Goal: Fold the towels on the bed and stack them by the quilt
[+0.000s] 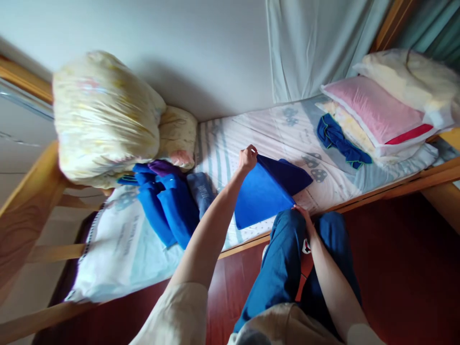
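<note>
A flat royal-blue cloth (260, 196), perhaps a towel, lies across the near edge of the bed, with a raised fold running between my two hands. My left hand (247, 157) is closed in a pinch on the far end of that fold, above the sheet. Beside my knee, my right hand (304, 215) grips the near end of the fold; its fingers are partly hidden. To the right of the fold, a darker part of the cloth slopes down onto the bed.
Folded blue fabric (176, 206) and a grey-blue folded piece (201, 194) lie left of my arm. A bulky yellow bundle (104, 120) sits at the left end. A crumpled navy cloth (341, 141) and a pink pillow (388, 103) are at right. The wooden bed rail (402, 187) borders the mattress.
</note>
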`<state>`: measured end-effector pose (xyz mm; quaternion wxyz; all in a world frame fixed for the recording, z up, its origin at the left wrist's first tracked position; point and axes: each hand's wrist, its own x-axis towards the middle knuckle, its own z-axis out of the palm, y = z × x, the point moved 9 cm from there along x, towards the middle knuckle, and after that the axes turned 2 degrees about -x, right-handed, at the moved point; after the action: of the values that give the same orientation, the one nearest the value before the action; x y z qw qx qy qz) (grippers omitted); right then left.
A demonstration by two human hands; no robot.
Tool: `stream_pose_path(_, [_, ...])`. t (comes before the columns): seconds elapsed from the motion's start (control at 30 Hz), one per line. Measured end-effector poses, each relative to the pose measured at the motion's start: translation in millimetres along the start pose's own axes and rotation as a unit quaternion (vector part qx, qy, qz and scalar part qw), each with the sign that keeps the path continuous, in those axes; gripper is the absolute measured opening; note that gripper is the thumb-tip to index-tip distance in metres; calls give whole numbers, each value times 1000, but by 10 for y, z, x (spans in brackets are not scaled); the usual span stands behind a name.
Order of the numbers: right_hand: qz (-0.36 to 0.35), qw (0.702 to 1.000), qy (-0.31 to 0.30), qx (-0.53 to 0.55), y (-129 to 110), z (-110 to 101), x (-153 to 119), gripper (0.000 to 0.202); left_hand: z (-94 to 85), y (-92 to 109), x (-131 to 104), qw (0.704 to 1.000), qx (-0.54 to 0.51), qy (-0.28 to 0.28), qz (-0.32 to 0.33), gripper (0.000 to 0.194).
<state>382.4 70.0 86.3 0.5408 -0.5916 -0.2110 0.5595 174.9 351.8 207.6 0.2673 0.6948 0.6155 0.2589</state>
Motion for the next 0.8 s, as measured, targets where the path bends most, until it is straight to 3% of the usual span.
stream_pose_path(0.1, [-23,999,-27,-10,-297,-16,176,57,-417,81,-75,998,-38,51,-21,15])
stream_pose_path(0.2, [-87,996,-35,-11,-840,-101,217,62,-752,201,-202,991,-96,85,-41,12])
stream_pose_path(0.43, [-205,977,5,-51,-2014,-202,-90,59,-1227,500,-482,953,-274,126,1,12])
stream_pose_path(0.6, [-291,953,34,-73,-2531,-78,-326,55,-1584,736,-628,922,-347,147,84,22])
stream_pose_path(0.8, [-360,930,53,-53,-2927,-2,-543,52,-2035,1019,-859,936,-268,188,132,24])
